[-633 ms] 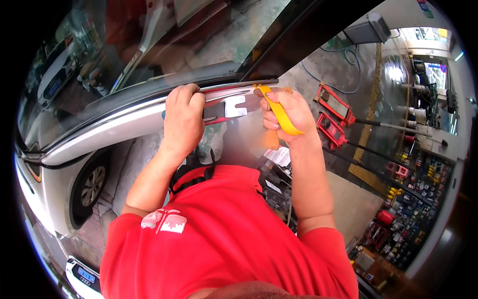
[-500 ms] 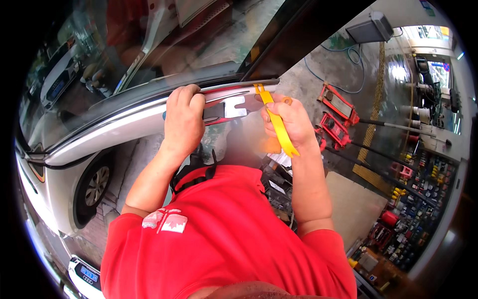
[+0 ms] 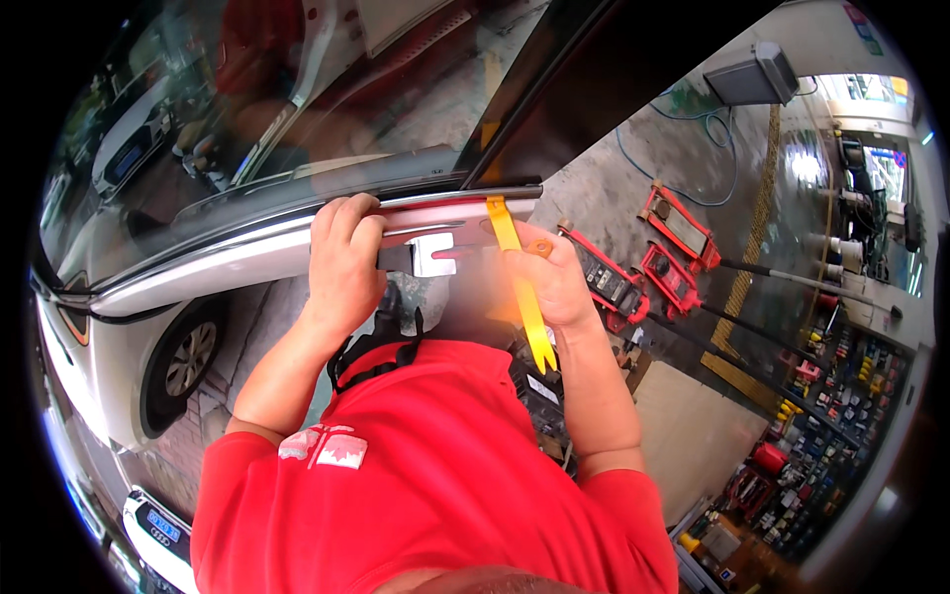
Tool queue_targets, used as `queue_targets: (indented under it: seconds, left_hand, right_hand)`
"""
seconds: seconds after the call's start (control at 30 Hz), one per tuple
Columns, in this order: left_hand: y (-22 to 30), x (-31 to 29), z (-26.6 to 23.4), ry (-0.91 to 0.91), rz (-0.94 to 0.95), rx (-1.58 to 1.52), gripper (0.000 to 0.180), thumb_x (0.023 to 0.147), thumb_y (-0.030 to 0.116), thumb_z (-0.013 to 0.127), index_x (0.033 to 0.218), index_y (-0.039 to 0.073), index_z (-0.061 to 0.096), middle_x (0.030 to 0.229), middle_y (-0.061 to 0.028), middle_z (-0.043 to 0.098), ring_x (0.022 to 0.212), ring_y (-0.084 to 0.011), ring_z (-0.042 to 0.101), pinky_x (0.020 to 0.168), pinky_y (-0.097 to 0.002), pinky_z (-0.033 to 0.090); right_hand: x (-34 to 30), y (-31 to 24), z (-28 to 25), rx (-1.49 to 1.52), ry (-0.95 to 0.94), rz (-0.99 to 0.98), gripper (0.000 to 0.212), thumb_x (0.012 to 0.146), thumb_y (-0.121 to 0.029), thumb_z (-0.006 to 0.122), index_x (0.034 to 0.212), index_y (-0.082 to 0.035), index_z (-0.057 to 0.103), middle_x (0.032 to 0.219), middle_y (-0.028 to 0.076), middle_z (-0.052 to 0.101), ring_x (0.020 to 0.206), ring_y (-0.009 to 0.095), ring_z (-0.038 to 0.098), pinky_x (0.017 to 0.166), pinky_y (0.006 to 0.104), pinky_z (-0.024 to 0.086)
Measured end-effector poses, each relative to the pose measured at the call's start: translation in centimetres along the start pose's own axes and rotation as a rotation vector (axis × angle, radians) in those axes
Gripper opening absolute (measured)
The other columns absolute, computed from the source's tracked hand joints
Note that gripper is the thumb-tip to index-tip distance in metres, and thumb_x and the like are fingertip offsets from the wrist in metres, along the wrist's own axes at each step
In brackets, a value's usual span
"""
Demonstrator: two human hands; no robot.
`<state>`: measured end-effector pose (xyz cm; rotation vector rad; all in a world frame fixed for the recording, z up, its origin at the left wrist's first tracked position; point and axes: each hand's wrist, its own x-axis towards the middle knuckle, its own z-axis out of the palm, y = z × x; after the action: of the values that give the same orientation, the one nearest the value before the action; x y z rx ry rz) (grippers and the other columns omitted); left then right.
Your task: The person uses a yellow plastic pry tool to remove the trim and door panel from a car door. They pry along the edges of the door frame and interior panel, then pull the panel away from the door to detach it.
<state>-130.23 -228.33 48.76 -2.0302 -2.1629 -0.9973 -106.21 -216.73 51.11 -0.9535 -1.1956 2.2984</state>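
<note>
My right hand [image 3: 559, 282] is closed around a yellow pry tool [image 3: 524, 297]. The tool's upper end meets the trim strip [image 3: 465, 198] along the bottom of a car door window, close to the strip's right end; its forked end points down toward my body. An orange piece with a hole [image 3: 540, 247] shows at the same hand, its remainder hidden or blurred. Hooked over the door's top edge, my left hand [image 3: 346, 262] also grips a dark-handled tool with a notched, flat metal end [image 3: 427, 255]. Most of that handle is covered by the hand.
The white car door [image 3: 198, 262] and its window glass [image 3: 327, 109] stand before me. Red floor jacks [image 3: 676, 267] with long handles lie to the right, near a blue hose [image 3: 732, 163]. A tan board [image 3: 693, 426] and many small tools [image 3: 821, 445] are at lower right.
The yellow tool now stands steeper, its forked end lower and nearer my body, and my right hand has come down with it. My left hand keeps its hold; the whole view has shifted slightly.
</note>
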Motion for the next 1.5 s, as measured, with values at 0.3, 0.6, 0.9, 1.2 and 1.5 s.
queue_targets:
  seconds: [0.3,0.6,0.9,1.2,1.5]
  left_hand:
    - [0.5,0.4,0.0,0.046,-0.011,-0.001,0.039,0.061,-0.014,0.061,0.097,0.001,0.06,0.115,-0.0142,0.063,0.111,-0.0369,0.057,0.096,-0.0458,0.044]
    - [0.9,0.5,0.3,0.009,-0.027,0.071,0.031,0.067,-0.01,0.063,0.095,0.002,0.06,0.115,-0.013,0.063,0.111,-0.0355,0.057,0.095,-0.0451,0.043]
    - [0.9,0.3,-0.1,-0.032,-0.011,0.062,0.035,0.065,-0.013,0.063,0.096,0.0,0.06,0.12,-0.0157,0.061,0.116,-0.0377,0.056,0.099,-0.0467,0.043]
    - [0.4,-0.9,-0.6,0.029,-0.031,-0.023,0.039,0.061,-0.018,0.06,0.098,-0.002,0.06,0.121,-0.0187,0.061,0.116,-0.041,0.057,0.099,-0.0478,0.047]
    - [-0.6,-0.3,-0.1,0.033,0.04,0.103,0.018,0.078,0.003,0.061,0.096,0.001,0.059,0.116,-0.0146,0.061,0.109,-0.0345,0.058,0.094,-0.0445,0.045]
  right_hand:
    - [0.0,-0.5,1.5,0.108,0.072,0.088,0.026,0.1,-0.008,0.05,0.122,0.005,0.057,0.077,0.007,0.059,0.062,0.014,0.057,0.056,0.0276,0.047]
    - [0.9,1.5,0.4,0.097,-0.008,-0.031,0.02,0.102,-0.009,0.05,0.115,0.004,0.058,0.075,0.007,0.057,0.059,0.013,0.055,0.055,0.0263,0.046]
    - [0.4,0.0,0.9,0.036,0.033,0.039,0.035,0.101,-0.014,0.051,0.128,0.007,0.059,0.081,0.008,0.065,0.066,0.011,0.058,0.061,0.0236,0.046]
    - [2.2,-1.8,2.0,0.041,0.199,0.281,0.029,0.099,-0.022,0.056,0.109,0.005,0.06,0.081,0.015,0.068,0.054,0.018,0.06,0.047,0.0285,0.046]
    - [3.3,-2.1,2.6,0.066,0.225,0.391,0.027,0.104,-0.026,0.051,0.104,0.0,0.057,0.066,0.004,0.051,0.047,0.013,0.046,0.043,0.0276,0.037]
